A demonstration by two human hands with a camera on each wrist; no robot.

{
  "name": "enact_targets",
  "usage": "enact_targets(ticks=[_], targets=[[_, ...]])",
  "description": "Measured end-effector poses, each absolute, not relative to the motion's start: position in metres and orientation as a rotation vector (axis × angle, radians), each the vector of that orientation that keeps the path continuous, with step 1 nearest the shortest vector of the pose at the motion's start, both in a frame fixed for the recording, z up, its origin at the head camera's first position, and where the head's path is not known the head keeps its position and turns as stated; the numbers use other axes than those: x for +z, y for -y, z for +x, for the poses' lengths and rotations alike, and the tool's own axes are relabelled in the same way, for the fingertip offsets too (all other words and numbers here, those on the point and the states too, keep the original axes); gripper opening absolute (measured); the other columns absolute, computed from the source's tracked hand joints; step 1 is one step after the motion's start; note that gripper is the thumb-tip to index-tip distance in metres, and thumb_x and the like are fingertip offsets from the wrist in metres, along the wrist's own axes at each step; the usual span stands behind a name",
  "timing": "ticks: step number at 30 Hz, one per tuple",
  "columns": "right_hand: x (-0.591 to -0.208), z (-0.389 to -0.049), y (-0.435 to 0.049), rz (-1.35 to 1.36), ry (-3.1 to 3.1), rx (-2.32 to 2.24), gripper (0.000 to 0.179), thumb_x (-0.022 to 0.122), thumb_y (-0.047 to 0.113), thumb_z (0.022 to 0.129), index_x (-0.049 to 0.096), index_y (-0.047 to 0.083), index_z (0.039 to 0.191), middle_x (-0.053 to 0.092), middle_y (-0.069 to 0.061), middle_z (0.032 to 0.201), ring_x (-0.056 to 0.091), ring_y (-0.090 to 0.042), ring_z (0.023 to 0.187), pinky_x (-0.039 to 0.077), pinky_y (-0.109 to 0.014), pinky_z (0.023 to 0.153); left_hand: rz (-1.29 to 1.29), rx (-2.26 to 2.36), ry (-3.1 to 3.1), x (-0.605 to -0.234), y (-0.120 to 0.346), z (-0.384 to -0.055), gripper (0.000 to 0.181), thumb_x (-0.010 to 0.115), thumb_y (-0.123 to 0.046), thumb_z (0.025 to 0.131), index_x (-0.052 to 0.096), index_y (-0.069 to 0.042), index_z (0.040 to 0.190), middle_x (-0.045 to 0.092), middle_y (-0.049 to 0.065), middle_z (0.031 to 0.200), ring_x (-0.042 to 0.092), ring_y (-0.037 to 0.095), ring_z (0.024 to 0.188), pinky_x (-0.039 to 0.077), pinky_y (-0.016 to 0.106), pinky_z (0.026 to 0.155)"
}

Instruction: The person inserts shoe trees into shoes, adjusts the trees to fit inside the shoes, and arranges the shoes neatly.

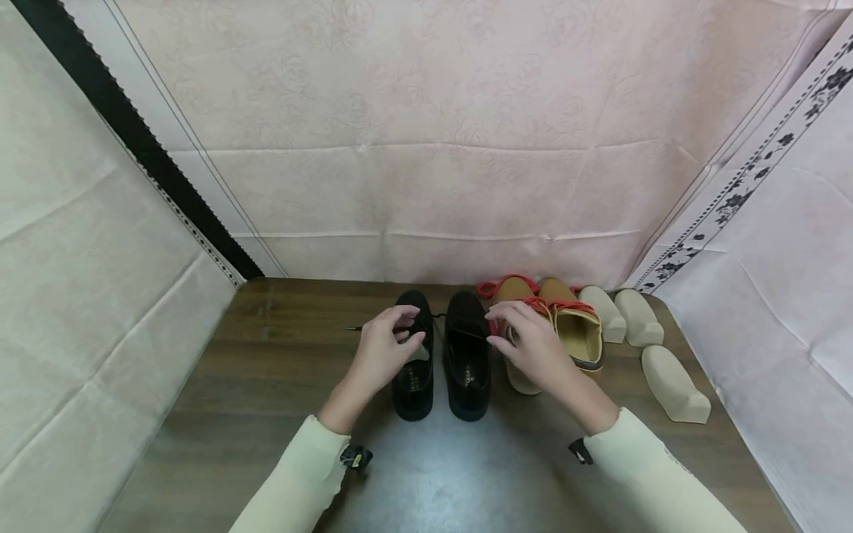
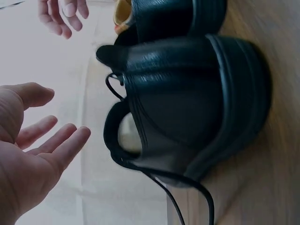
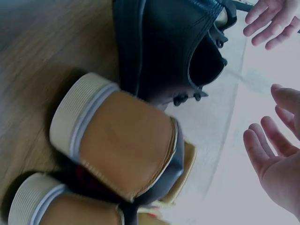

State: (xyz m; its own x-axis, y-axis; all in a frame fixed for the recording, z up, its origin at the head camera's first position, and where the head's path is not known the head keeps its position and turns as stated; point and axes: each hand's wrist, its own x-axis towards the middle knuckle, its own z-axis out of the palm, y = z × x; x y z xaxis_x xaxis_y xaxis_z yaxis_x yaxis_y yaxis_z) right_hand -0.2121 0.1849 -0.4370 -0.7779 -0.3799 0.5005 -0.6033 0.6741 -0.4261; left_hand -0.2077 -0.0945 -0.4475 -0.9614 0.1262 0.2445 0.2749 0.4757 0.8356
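A pair of black shoes stands upright side by side, toes to the back: the left black shoe [image 1: 413, 400] and the right black shoe [image 1: 469, 403]. A loose black lace [image 2: 201, 190] hangs from the left one. Something pale shows inside that shoe's opening. My left hand [image 1: 386, 346] hovers over its left side, fingers relaxed and apart; the left wrist view shows nothing in the hand. My right hand [image 1: 535, 346] is above the gap between the right black shoe and a tan shoe [image 3: 126, 140], fingers loosely bent and holding nothing in the right wrist view.
A second tan shoe [image 1: 552, 289] stands right of the first; both have red laces [image 1: 489, 289]. Several cream shoe-shaped forms [image 1: 674, 385] lie farther right on the wooden table [image 1: 266, 414]. Pale patterned cloth [image 1: 426, 185] hangs along the back and both sides.
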Motion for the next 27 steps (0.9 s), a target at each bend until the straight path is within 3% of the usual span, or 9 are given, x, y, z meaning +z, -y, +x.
enact_targets(ticks=[4, 7, 13, 16, 23, 27], targets=[[-0.438, -0.209, -0.196, 0.755, 2.497, 0.837, 0.036, 0.087, 0.012, 0.083, 0.072, 0.013, 0.116, 0.068, -0.005, 0.125, 0.065, -0.021, 0.114, 0.058, -0.044, 0.090, -0.337, -1.567, 2.567, -0.445, 0.085, -0.209, 0.036, 0.079, -0.010, 0.091, 0.068, -0.007, 0.125, 0.069, 0.011, 0.124, 0.068, 0.027, 0.113, 0.060, 0.040, 0.091], [-0.439, -0.206, -0.204, 0.744, 2.485, 0.832, 0.038, 0.087, 0.011, 0.083, 0.072, 0.013, 0.118, 0.068, -0.004, 0.126, 0.064, -0.021, 0.117, 0.056, -0.042, 0.094, -0.334, -1.592, 2.575, -0.445, 0.078, -0.210, 0.036, 0.080, -0.010, 0.090, 0.069, -0.008, 0.125, 0.069, 0.010, 0.124, 0.069, 0.026, 0.112, 0.061, 0.036, 0.089], [-0.441, -0.199, -0.222, 0.697, 2.477, 0.826, 0.044, 0.088, 0.010, 0.082, 0.071, 0.010, 0.123, 0.068, -0.002, 0.130, 0.064, -0.020, 0.120, 0.043, -0.012, 0.104, -0.316, -1.548, 2.618, -0.449, 0.063, -0.217, 0.036, 0.080, -0.013, 0.090, 0.069, -0.008, 0.125, 0.071, 0.010, 0.122, 0.071, 0.026, 0.109, 0.061, 0.037, 0.089], [-0.442, -0.196, -0.232, 0.673, 2.477, 0.837, 0.049, 0.089, 0.009, 0.081, 0.069, 0.009, 0.126, 0.068, -0.004, 0.132, 0.063, -0.023, 0.125, 0.033, -0.005, 0.107, -0.292, -1.544, 2.650, -0.453, 0.057, -0.222, 0.037, 0.080, -0.013, 0.090, 0.069, -0.009, 0.125, 0.071, 0.010, 0.122, 0.071, 0.029, 0.110, 0.060, 0.041, 0.090], [-0.447, -0.188, -0.254, 0.577, 2.541, 0.889, 0.059, 0.087, 0.010, 0.083, 0.065, 0.014, 0.137, 0.065, -0.005, 0.141, 0.063, -0.025, 0.126, 0.051, -0.020, 0.100, -0.263, -1.544, 2.715, -0.460, 0.045, -0.225, 0.042, 0.079, -0.013, 0.091, 0.066, -0.004, 0.131, 0.068, 0.014, 0.130, 0.069, 0.030, 0.113, 0.060, 0.044, 0.090], [-0.448, -0.182, -0.267, 0.529, 2.556, 0.938, 0.062, 0.086, 0.011, 0.085, 0.062, 0.017, 0.142, 0.064, -0.004, 0.142, 0.064, -0.022, 0.123, 0.044, -0.009, 0.102, -0.258, -1.521, 2.738, -0.465, 0.041, -0.228, 0.042, 0.077, -0.013, 0.093, 0.065, -0.005, 0.132, 0.068, 0.015, 0.130, 0.069, 0.031, 0.114, 0.060, 0.043, 0.091]])
